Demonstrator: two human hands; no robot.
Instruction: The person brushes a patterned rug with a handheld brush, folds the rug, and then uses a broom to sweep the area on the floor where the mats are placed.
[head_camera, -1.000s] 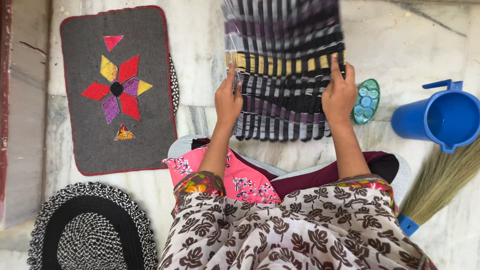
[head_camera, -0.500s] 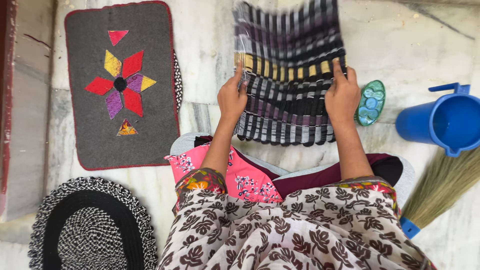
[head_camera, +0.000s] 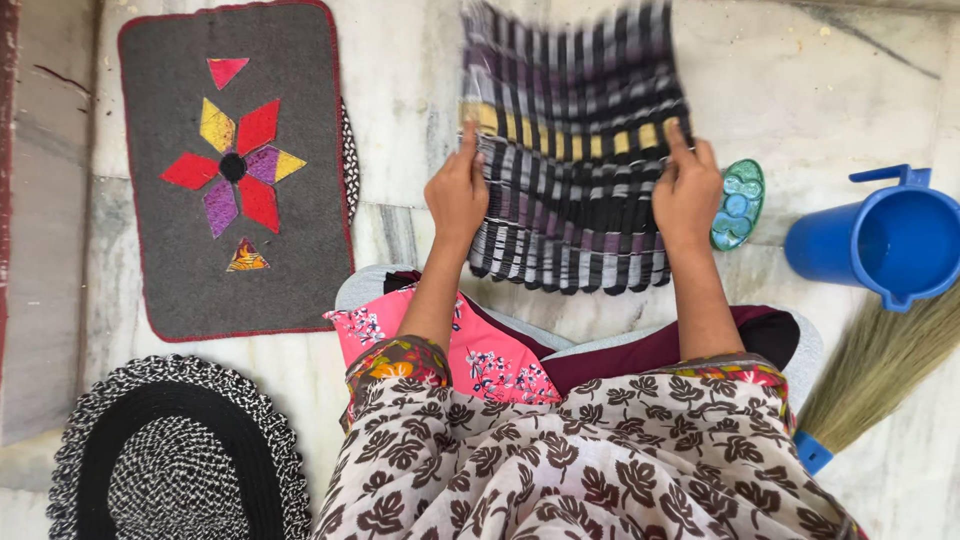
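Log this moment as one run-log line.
left hand: grips woven striped mat left edge | right hand: grips right edge | mat: lifted, blurred | nearby: green scrubber, blue jug

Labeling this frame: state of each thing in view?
Woven mat: held up by both hands, blurred.
Left hand: grip shut on mat edge.
Right hand: grip shut on mat edge.
Grey mat: flat on floor.
Jug: upright, open.
Broom: lying down.

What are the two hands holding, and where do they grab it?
Both hands hold a striped woven mat. The left hand grips its left edge and the right hand its right edge, both beside the yellow band.
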